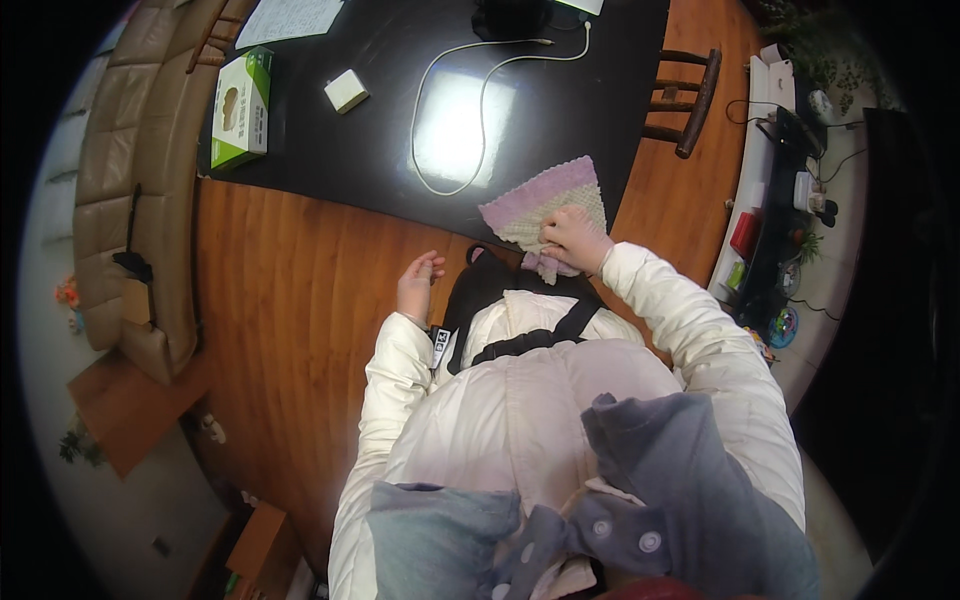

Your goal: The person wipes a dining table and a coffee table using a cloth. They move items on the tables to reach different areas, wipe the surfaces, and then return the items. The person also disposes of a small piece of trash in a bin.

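Observation:
A pink and cream textured cleaning cloth (559, 184) lies over the near right corner of the dark table (337, 157), and part of it hangs past the edge. My right hand (574, 238) grips the cloth near its lower end with bent fingers. To the left, my left hand (421, 285) is held in the air above the floor, in front of the table edge. Its fingers are slightly curled and hold nothing. A white charging cable (484, 112) loops across the tabletop beyond the cloth.
On the table are a white power adapter (346, 91), a green and white tissue box (241, 109), written paper (289, 21) and a black object (511, 16). A wooden chair (686, 103) stands at the table's right side. A brown leather sofa (139, 165) is at left.

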Tool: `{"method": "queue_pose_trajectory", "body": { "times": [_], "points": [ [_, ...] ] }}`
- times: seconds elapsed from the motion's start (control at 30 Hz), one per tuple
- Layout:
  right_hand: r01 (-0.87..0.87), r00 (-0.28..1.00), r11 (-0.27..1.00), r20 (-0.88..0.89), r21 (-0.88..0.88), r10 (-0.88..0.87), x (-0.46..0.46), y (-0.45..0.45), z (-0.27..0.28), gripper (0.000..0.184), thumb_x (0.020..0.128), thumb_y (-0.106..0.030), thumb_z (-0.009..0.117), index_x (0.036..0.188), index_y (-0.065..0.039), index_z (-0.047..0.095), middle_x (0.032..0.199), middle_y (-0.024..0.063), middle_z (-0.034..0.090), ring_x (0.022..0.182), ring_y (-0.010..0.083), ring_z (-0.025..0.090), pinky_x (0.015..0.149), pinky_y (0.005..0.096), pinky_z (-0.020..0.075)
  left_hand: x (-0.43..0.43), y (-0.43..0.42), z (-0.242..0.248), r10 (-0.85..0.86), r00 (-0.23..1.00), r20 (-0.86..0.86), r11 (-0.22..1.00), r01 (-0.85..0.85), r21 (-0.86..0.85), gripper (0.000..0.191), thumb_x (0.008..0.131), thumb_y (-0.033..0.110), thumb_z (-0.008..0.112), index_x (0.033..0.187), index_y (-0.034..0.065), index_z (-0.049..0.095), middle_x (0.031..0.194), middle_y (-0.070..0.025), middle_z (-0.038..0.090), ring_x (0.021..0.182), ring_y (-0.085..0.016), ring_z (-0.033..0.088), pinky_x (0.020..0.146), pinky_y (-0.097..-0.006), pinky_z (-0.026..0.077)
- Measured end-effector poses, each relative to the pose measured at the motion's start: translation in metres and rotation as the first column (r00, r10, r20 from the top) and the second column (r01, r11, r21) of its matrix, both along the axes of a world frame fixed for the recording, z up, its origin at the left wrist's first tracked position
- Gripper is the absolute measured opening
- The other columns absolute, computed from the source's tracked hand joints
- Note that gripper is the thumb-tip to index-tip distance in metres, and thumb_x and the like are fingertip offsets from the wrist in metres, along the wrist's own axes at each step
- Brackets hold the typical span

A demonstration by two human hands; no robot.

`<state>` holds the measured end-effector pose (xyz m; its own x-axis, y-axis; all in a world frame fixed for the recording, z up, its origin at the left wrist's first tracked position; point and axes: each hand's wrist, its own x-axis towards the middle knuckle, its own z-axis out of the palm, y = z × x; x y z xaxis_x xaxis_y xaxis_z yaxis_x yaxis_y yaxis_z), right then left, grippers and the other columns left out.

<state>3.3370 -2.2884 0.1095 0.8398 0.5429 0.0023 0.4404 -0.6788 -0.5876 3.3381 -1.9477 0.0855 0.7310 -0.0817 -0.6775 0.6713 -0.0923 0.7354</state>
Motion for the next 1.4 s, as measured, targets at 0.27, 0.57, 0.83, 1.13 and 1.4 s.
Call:
{"method": "queue_pose_trajectory", "body": {
  "times": [0.27,0.57,0.83,1.13,1.4],
  "points": [
    [0.423,0.887,0.885,0.112,0.193,-0.449,0.081,-0.047,-0.025,0.012,0.076,-0.01,0.068,0.077,-0.004,0.058,0.082,0.0149,0.056,0.082,0.034,0.054,0.074,0.0429,0.0438,0.002,0.014,0.005,0.015,0.999,0.046,1.0,-0.015,0.0,0.031,0.1,0.023,0.046,0.122,0.0035,0.059,0.108,-0.0064,0.067,0.088,-0.011,0.061,0.084,-0.0252,0.047],
    [0.766,0.615,0.64,0.222,0.063,-0.757,0.139,-0.075,-0.043,0.034,0.076,-0.03,0.074,0.105,-0.012,0.067,0.114,0.0136,0.06,0.103,0.0325,0.057,0.088,0.0393,0.0453,0.009,0.012,0.025,-0.051,0.983,0.178,0.998,0.056,-0.024,0.03,0.1,0.017,0.046,0.123,0.0007,0.057,0.111,-0.0076,0.065,0.092,-0.012,0.058,0.09,-0.0272,0.046],
    [0.541,0.832,0.837,0.096,0.079,-0.547,0.115,-0.016,-0.025,0.038,0.081,-0.018,0.067,0.118,-0.009,0.061,0.123,0.0124,0.056,0.109,0.0321,0.056,0.091,0.0394,0.0462,0.078,-0.021,0.043,-0.546,0.557,0.626,0.819,0.197,0.539,0.028,0.087,0.01,0.057,0.115,0.0078,0.061,0.122,-0.0107,0.059,0.115,-0.031,0.052,0.097,-0.0392,0.041],
    [0.145,0.987,0.966,0.044,0.216,-0.158,0.009,0.037,0.002,0.033,0.076,-0.002,0.065,0.107,-0.011,0.067,0.111,0.0091,0.062,0.099,0.0316,0.06,0.084,0.0408,0.0468,0.114,-0.055,0.039,-0.846,0.354,0.399,0.484,0.193,0.854,0.04,0.073,0.015,0.07,0.112,0.0145,0.062,0.126,-0.0076,0.054,0.121,-0.028,0.046,0.097,-0.042,0.04],
    [0.326,0.945,0.944,0.049,-0.05,-0.323,0.051,-0.082,-0.002,0.047,0.079,-0.009,0.066,0.125,-0.015,0.058,0.138,0.0093,0.047,0.125,0.0338,0.045,0.104,0.0387,0.0386,0.115,-0.065,0.026,-0.799,0.303,0.519,0.548,0.014,0.836,0.009,0.074,0.009,0.068,0.081,0.0092,0.063,0.092,-0.006,0.059,0.093,-0.027,0.056,0.079,-0.0405,0.045]
  ]
}}
